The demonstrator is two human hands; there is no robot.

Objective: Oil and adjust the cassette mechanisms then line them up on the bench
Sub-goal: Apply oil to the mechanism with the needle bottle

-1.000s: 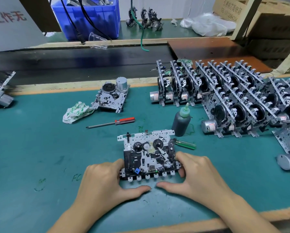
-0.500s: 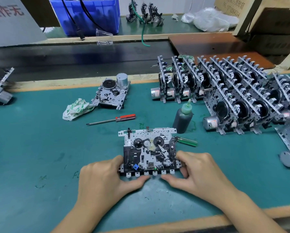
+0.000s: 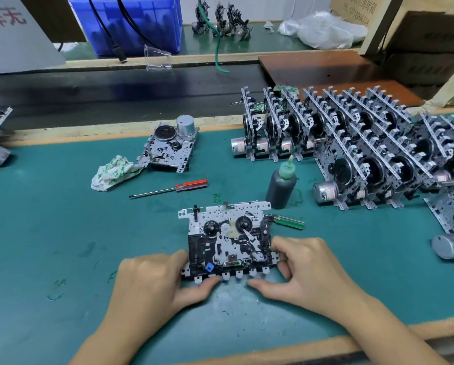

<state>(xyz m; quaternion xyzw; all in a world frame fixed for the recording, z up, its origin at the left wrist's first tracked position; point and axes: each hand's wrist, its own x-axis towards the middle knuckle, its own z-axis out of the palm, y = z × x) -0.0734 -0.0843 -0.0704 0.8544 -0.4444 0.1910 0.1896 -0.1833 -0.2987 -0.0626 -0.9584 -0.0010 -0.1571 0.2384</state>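
A cassette mechanism point(image 3: 227, 238) lies flat on the green bench mat point(image 3: 49, 233) in front of me, reels facing up. My left hand point(image 3: 152, 283) grips its left near corner, thumb at the row of front tabs. My right hand point(image 3: 307, 270) grips the right near corner, fingers curled at the side and thumb under the front edge. A dark oil bottle point(image 3: 282, 185) with a green nozzle stands just behind it to the right. Several finished mechanisms point(image 3: 352, 143) stand on edge in rows at the right.
A red-handled screwdriver point(image 3: 173, 189) lies behind the mechanism, a green-handled one point(image 3: 289, 222) at its right. Another mechanism point(image 3: 170, 148) and a crumpled rag point(image 3: 112, 172) sit at the back left. A blue bin point(image 3: 131, 25) stands beyond the dark conveyor strip.
Both thumbs have slid in along the front tabs toward each other and the hands close tighter on the mechanism's near corners. The mechanism stays flat in place.
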